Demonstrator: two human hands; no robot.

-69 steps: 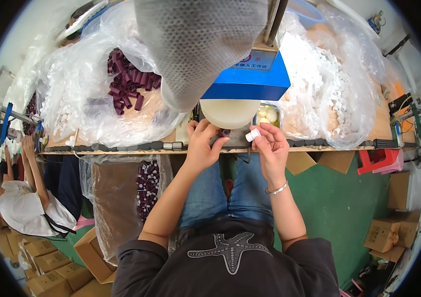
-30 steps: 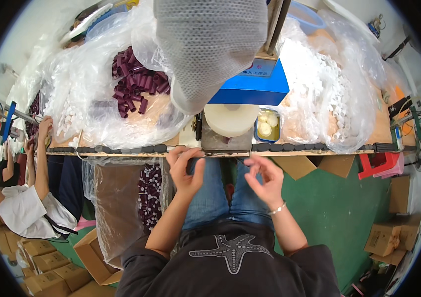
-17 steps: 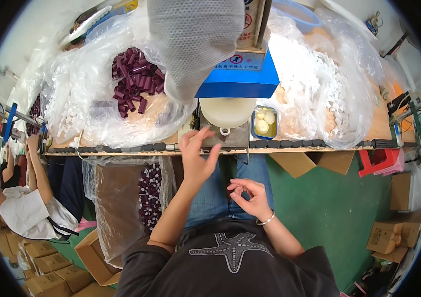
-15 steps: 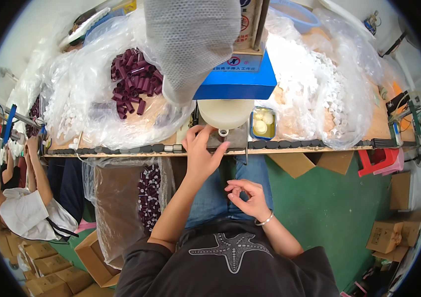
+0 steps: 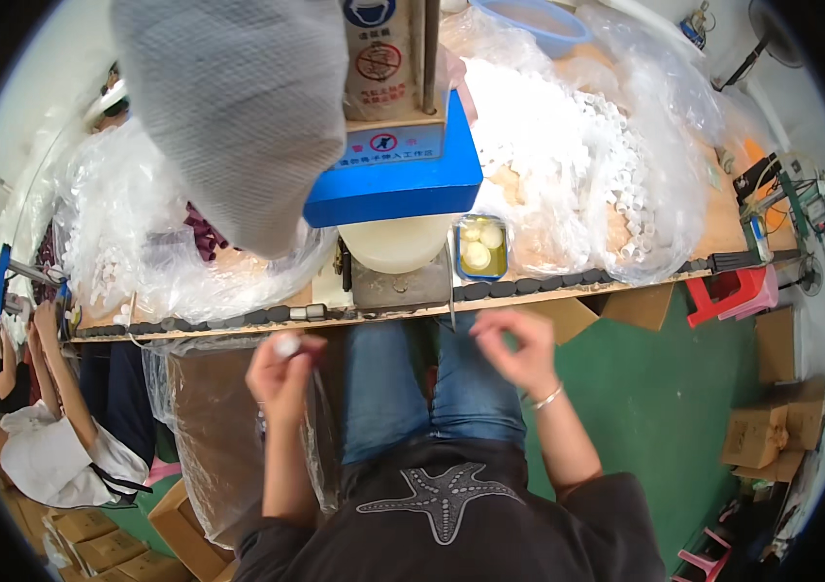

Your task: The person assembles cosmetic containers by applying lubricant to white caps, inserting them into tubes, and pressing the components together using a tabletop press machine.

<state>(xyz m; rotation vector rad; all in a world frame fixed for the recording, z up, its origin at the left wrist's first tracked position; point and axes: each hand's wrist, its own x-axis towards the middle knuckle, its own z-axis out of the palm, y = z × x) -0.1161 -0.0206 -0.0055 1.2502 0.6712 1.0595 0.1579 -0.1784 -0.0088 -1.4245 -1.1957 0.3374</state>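
A small dark purple tube with a white end (image 5: 286, 344) is pinched between the thumb and fingers of my left hand (image 5: 280, 378), just below the bench's front edge. My right hand (image 5: 521, 351) hovers to the right in front of the bench, thumb and fingers curled together. Blur hides whether anything is between them. Between my hands, on the bench, is a press with a blue guard (image 5: 398, 184) and a pale round head (image 5: 396, 242). Its metal base plate (image 5: 403, 289) has no tube on it.
A blue-rimmed tin (image 5: 482, 275) with pale round lumps stands right of the press. White pieces (image 5: 616, 160) lie in plastic at right, purple tubes (image 5: 202, 233) at left. A grey cloth-covered part (image 5: 238, 116) hangs overhead. A plastic-lined box (image 5: 209, 407) sits below; another person (image 5: 63, 446) works at left.
My left hand has left the press plate, moving left and taking the tube that stood there. My right hand has risen toward the bench edge. The view has shifted, so the press appears further left.
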